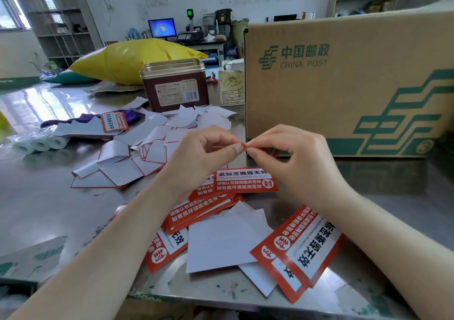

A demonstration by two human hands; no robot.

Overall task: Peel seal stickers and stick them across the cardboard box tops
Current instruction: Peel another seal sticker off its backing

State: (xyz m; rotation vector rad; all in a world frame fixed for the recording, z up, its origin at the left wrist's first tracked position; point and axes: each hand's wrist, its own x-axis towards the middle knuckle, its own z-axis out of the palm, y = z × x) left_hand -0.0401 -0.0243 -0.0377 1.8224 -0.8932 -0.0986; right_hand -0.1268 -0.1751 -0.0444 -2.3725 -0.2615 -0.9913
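You hold both hands raised over the table (36,209), in front of the box (344,86), so the small work at the fingertips stays in your view. Your left hand (196,157) and your right hand (292,155) meet at the middle, and between them a small red corner of a sticker (244,145) shows; I judge you pinch it from both sides to split the sticker from its backing. The fingers of both hands are curled and pressed on this corner; the rest of the sticker is hidden behind them. The corner lies just at 3 o'clock of your left thumb tip and at 9 o'clock of your right fingertips, touching both. More stickers (245,182) lie under your hands at 6 o'clock, near for the next take. White backings (147,147) are pushed away to 10 o'clock, apart from your work.
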